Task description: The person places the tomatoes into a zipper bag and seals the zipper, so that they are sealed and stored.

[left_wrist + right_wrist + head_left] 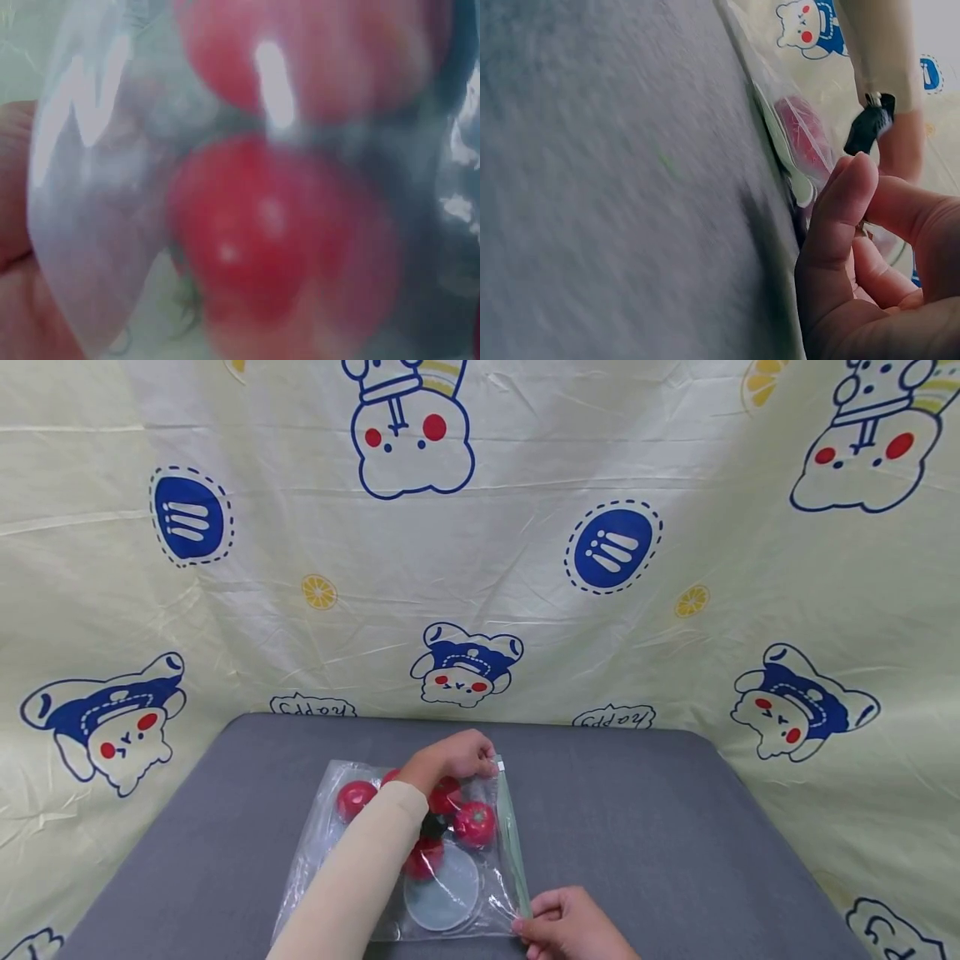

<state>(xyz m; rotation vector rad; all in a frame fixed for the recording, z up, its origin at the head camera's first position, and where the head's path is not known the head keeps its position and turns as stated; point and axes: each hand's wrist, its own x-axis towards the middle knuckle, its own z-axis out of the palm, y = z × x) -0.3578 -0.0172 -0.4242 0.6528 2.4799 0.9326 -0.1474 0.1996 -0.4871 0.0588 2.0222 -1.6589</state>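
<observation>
A clear zip bag (311, 839) lies flat, its green zip strip (512, 839) along the right side. Inside are several red tomatoes (474, 824) and a round translucent lid-like disc (444, 893). My left hand (463, 755) reaches across the bag and pinches the far end of the strip, at a small white slider (500, 764). At the near end, my right hand (570, 927) pinches the bag's corner between thumb and fingers. Close up in the left wrist view, a tomato (247, 217) shows through shiny plastic. The right wrist view shows the right hand's fingers (832, 195) bent together.
The bag rests on a grey cloth-covered table (637, 827). Behind and beside it hangs a pale curtain (525, 460) printed with cartoon bears. My left sleeve (360, 868) covers part of the bag. A black wrist device (870, 124) shows on the left arm.
</observation>
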